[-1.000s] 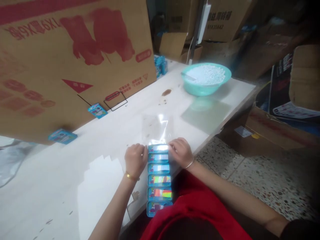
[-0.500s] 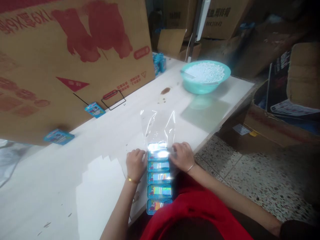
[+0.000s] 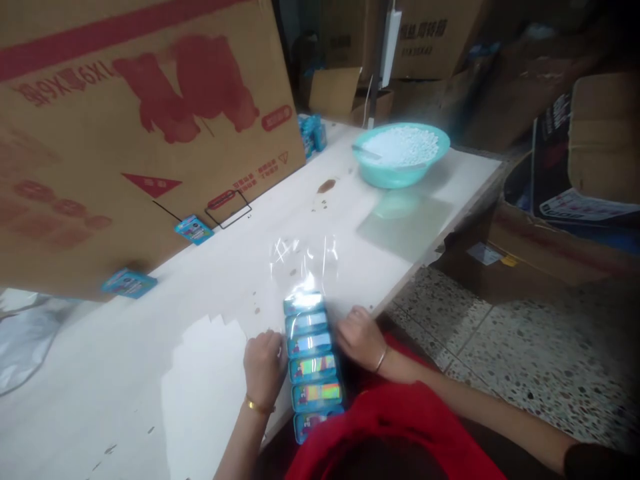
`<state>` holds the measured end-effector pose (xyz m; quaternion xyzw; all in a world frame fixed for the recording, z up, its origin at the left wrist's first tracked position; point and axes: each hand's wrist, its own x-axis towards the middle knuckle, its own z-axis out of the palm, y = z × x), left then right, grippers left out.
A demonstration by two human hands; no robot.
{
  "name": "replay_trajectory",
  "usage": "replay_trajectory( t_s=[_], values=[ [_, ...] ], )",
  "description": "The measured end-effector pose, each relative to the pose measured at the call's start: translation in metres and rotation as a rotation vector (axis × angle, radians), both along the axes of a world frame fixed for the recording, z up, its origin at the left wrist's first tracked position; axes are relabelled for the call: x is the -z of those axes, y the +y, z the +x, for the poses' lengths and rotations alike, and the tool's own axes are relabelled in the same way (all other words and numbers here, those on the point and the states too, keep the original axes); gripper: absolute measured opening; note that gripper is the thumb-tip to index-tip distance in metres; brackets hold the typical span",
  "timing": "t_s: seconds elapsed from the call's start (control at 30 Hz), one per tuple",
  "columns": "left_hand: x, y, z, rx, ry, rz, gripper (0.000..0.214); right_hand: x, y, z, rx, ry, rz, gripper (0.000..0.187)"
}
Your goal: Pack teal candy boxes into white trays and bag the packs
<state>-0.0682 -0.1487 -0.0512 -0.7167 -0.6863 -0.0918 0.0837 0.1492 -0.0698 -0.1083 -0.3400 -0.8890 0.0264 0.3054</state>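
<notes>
A column of several small blue tins point(image 3: 311, 345) with shiny rainbow labels runs from the tabletop toward my body, its near end by my red clothing. Clear plastic packaging point(image 3: 304, 263) lies over the tins, and its unfilled part stretches beyond the far one. My left hand point(image 3: 263, 367), with a gold band at the wrist, is closed at the left edge of the column. On the right edge, my right hand point(image 3: 361, 337) is closed too, its fingers curled at the plastic. The fingertips of both hands are partly hidden.
Overlapping white sheets point(image 3: 200, 393) lie left of my left hand. A large cardboard box point(image 3: 150, 153) stands along the left, with blue packets point(image 3: 194, 229) at its base. A turquoise basin point(image 3: 397, 175) of white pellets sits farther back. The table's right edge borders a speckled floor point(image 3: 480, 347).
Both hands have moved closer to my body along the column, and the far tins now show beyond them. The column leans slightly left at its far end. The view has shifted a little.
</notes>
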Motion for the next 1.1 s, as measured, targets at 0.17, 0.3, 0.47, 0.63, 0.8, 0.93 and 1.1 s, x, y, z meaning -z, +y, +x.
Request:
replay_trajectory(
  t_s=[0.17, 0.3, 0.47, 0.63, 0.8, 0.93, 1.1],
  values=[
    [0.004, -0.03, 0.003, 0.011, -0.06, -0.075, 0.025, 0.002, -0.017, 0.005, -0.168, -0.03, -0.022, 0.021],
    [-0.005, -0.059, 0.016, 0.083, -0.106, -0.125, 0.03, 0.005, -0.025, 0.018, -0.355, -0.049, -0.039, 0.018],
    [0.009, -0.114, 0.034, 0.174, -0.213, -0.15, 0.036, 0.008, -0.033, 0.043, -0.661, -0.168, -0.12, 0.025],
    [0.041, -0.141, 0.042, 0.252, -0.206, 0.05, 0.05, 0.005, -0.039, 0.039, -0.791, -0.293, -0.248, 0.03],
    [0.026, -0.09, 0.063, -0.007, -0.111, 0.074, 0.035, -0.018, -0.014, 0.009, -0.306, -0.263, -0.282, 0.021],
    [0.012, -0.053, 0.08, -0.093, -0.268, -0.017, 0.023, -0.033, 0.024, 0.021, -0.001, -0.135, -0.431, 0.022],
    [-0.014, -0.038, 0.025, -0.189, -0.694, 0.111, 0.027, -0.029, 0.023, 0.045, -0.05, 0.356, -0.859, 0.044]
  ],
)
